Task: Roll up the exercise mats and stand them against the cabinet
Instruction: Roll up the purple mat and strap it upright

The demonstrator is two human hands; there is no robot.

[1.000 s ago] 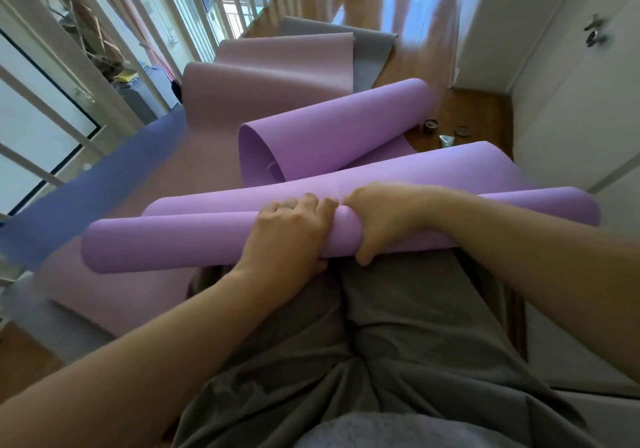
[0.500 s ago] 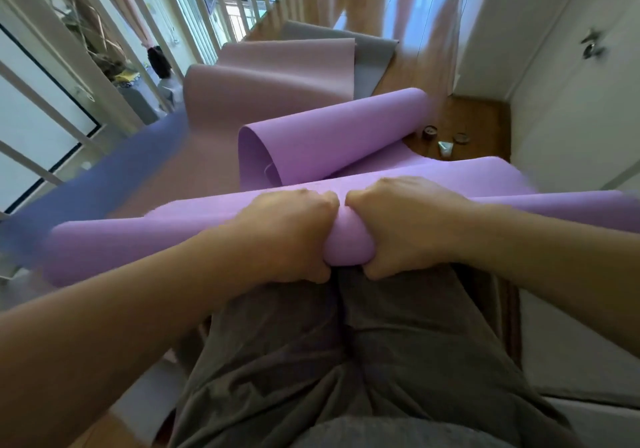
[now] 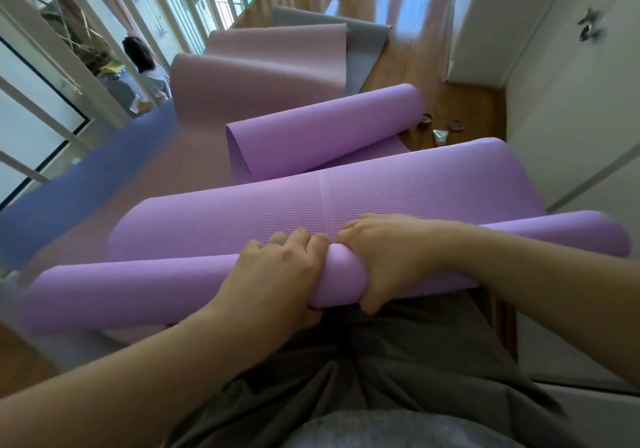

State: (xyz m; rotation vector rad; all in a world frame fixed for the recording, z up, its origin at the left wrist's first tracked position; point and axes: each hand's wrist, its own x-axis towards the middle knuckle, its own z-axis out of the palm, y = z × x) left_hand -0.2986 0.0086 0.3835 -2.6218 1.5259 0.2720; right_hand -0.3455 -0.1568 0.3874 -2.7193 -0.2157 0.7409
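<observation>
I see the wooden floor (image 3: 408,63) running toward 12 o'clock, with the white cabinet (image 3: 571,118) along 3 o'clock. The purple mat (image 3: 346,201) fills the middle. Its near end is wound into a roll (image 3: 138,291) lying across the person's lap from 9 to 3 o'clock, and its far end curls up loosely (image 3: 322,129) at 12. Beyond it lies a pink mat (image 3: 263,66), a blue mat (image 3: 86,184) at 10 o'clock, and a grey mat (image 3: 363,42) farthest out.

The left hand (image 3: 277,274) and right hand (image 3: 388,257) grip the roll side by side at its middle. Their fingers (image 3: 301,236) are curled over the top to its far side, and the right thumb (image 3: 370,304) is tucked beneath its near side.

At 1 o'clock a small jar (image 3: 425,122) sits on the floor.
</observation>
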